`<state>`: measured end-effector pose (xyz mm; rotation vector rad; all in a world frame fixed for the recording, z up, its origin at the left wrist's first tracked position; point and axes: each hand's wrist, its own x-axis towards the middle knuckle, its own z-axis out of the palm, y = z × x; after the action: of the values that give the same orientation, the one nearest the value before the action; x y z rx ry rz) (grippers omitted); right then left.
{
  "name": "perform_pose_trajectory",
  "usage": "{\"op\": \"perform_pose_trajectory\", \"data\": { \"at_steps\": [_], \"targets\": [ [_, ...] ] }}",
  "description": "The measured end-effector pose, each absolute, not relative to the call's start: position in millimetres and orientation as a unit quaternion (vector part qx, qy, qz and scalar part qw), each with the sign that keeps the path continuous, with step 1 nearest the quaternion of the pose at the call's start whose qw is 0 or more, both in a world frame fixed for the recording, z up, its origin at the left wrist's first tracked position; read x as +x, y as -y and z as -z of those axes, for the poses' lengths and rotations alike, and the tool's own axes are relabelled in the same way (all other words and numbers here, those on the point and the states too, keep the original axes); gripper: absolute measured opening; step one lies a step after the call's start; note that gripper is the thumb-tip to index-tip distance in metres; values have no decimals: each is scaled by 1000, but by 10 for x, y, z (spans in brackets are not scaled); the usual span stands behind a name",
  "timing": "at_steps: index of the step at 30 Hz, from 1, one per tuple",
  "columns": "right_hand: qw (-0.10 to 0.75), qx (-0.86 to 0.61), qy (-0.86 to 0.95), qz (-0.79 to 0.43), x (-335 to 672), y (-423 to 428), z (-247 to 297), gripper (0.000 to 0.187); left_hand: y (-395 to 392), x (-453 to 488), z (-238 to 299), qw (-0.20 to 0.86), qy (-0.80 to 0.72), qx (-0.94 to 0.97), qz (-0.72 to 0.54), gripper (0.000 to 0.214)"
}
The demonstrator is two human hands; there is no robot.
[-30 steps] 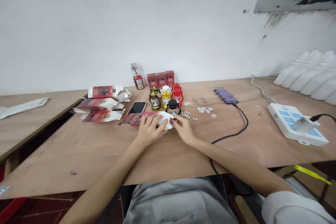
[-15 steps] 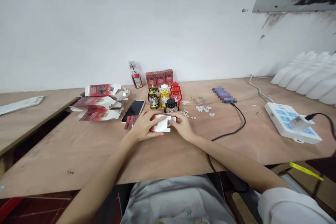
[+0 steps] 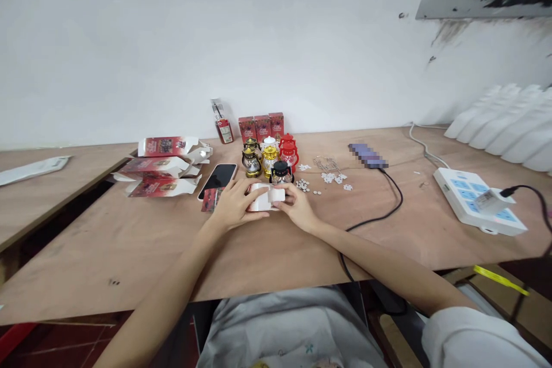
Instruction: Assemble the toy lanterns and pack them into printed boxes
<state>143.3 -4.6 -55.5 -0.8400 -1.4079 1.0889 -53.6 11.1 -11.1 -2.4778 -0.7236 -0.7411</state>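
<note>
Both hands work on a small red and white cardboard box point(image 3: 265, 197) lying on the wooden table point(image 3: 129, 241). My left hand point(image 3: 233, 207) grips its left part, fingers curled over the top. My right hand point(image 3: 297, 207) pinches the white flap end on the right. Just behind the box stands a black mini lantern point(image 3: 282, 172), with gold point(image 3: 270, 159), bronze point(image 3: 252, 162) and red point(image 3: 289, 152) lanterns beyond it. A phone point(image 3: 218, 179) lies left of the box.
Several flat red boxes point(image 3: 161, 168) lie at the left. Three upright red boxes point(image 3: 261, 127) and a packet point(image 3: 221, 122) stand by the wall. Small white and silver bits point(image 3: 328, 179) are scattered right of the lanterns. A black cable point(image 3: 388, 207) and a white power strip point(image 3: 476, 202) are at right.
The flat carton has been folded up into a compact box shape between my hands. Both hands have drawn closer together around it.
</note>
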Motion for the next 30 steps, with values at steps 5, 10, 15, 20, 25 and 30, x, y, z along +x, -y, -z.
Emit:
{"op": "perform_pose_trajectory", "data": {
  "at_steps": [5, 10, 15, 20, 25, 30],
  "targets": [
    [574, -342, 576, -471, 1432, 88, 512, 29, -35, -479, 93, 208, 276, -887, 305, 43],
    [588, -292, 560, -506, 1436, 115, 464, 30, 29, -414, 93, 192, 278, -867, 366, 53],
    [582, -272, 560, -524, 1467, 127, 407, 28, 46, -403, 77, 207, 276, -861, 374, 45],
    [563, -245, 576, -539, 1498, 130, 379, 28, 55, -406, 67, 201, 261, -859, 392, 35],
    [549, -244, 612, -514, 1480, 141, 379, 25, 71, -379, 66, 196, 215, -873, 393, 35],
    [552, -246, 596, -528, 1458, 145, 393, 27, 79, -365, 82, 193, 204, -877, 389, 34]
  ]
}}
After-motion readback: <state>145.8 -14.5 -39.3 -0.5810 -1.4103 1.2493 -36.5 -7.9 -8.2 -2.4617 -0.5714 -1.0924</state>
